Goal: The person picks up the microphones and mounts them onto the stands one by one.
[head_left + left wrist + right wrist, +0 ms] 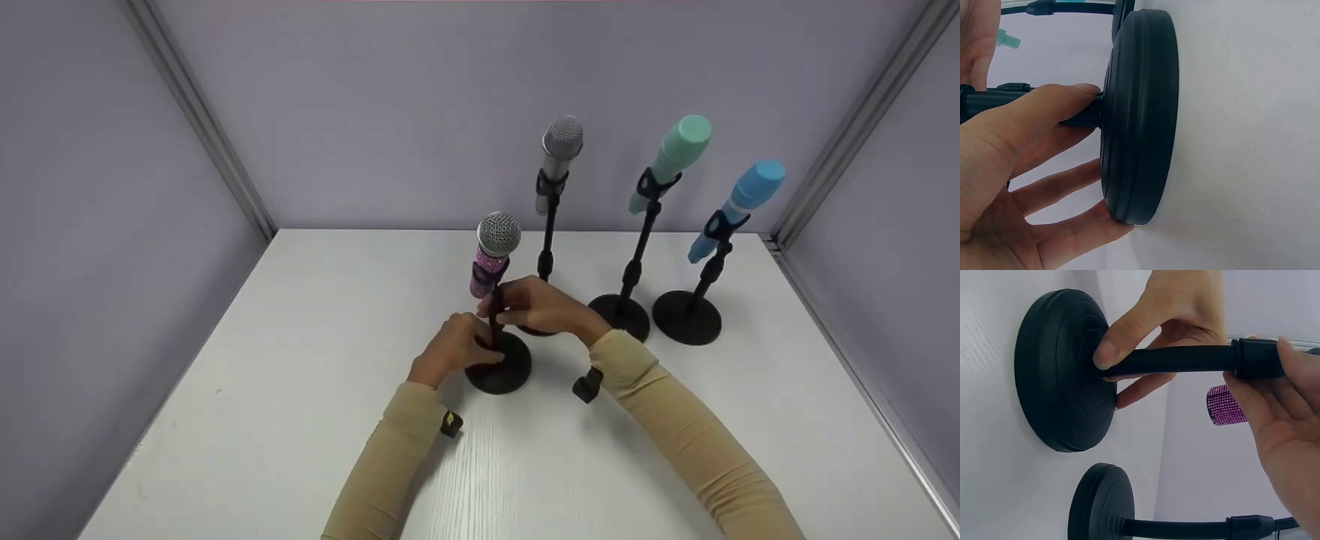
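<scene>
A pink glittery microphone (492, 259) with a silver mesh head sits tilted in the clip of a black desk stand. Its round base (499, 381) rests on the white table. Low on the pole (1185, 360), just above the base, my left hand (452, 346) pinches it between thumb and fingers; other fingertips touch the base's edge in the left wrist view. Higher up, my right hand (546, 306) grips the pole's thicker collar (1261, 359) with thumb and fingers. The right wrist view shows only the microphone's glittery lower end below the collar.
Behind and right stand more black stands, carrying a silver microphone (559, 150), a mint-green microphone (681, 146) and a blue microphone (750, 187). The silver one's base is partly hidden by my right hand. Grey panels (375, 120) border the white table (315, 337).
</scene>
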`<state>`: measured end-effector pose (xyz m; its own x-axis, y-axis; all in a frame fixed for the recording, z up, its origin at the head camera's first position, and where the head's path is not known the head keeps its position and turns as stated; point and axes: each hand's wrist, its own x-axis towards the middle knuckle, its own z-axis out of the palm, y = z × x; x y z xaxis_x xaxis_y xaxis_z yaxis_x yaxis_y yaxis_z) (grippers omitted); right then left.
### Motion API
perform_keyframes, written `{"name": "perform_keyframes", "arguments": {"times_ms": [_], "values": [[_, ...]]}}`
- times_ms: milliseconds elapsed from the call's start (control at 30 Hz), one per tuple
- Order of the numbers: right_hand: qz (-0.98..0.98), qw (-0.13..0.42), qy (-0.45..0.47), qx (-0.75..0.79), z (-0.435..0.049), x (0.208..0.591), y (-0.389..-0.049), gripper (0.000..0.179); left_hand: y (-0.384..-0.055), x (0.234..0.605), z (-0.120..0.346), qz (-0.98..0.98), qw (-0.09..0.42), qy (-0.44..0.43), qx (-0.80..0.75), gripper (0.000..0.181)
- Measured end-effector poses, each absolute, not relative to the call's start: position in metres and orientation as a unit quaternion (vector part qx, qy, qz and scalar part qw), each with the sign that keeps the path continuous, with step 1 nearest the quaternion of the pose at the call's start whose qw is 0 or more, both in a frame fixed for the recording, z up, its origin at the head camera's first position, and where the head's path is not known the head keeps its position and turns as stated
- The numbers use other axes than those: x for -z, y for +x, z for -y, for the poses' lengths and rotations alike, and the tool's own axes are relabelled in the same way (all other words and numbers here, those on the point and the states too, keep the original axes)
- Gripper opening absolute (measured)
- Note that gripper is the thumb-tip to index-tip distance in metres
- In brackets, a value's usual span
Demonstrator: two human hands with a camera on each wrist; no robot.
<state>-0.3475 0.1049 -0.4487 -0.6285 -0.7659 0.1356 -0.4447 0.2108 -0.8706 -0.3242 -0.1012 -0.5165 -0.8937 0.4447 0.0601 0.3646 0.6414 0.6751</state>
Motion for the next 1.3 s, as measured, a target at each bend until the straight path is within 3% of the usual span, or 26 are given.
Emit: {"name": "perform_keyframes", "arguments": {"times_ms": [433, 1033, 1300], "values": [[-0.769, 0.159, -0.400, 0.473, -0.1046, 0.4488, -0.3477, 0.022, -0.3238, 0.5140, 0.0999, -0.909, 0.057, 0.219, -0.350, 0.015], [-0.768, 0.109, -0.401, 0.486, -0.1032, 0.4559, -0.3474, 0.017, -0.3229, 0.5137, 0.1016, -0.900, 0.065, 0.215, -0.373, 0.012], [-0.768, 0.126, -0.401, 0.482, -0.1024, 0.4510, -0.3455, 0.020, -0.3221, 0.5146, 0.1009, -0.902, 0.058, 0.218, -0.368, 0.012]]}}
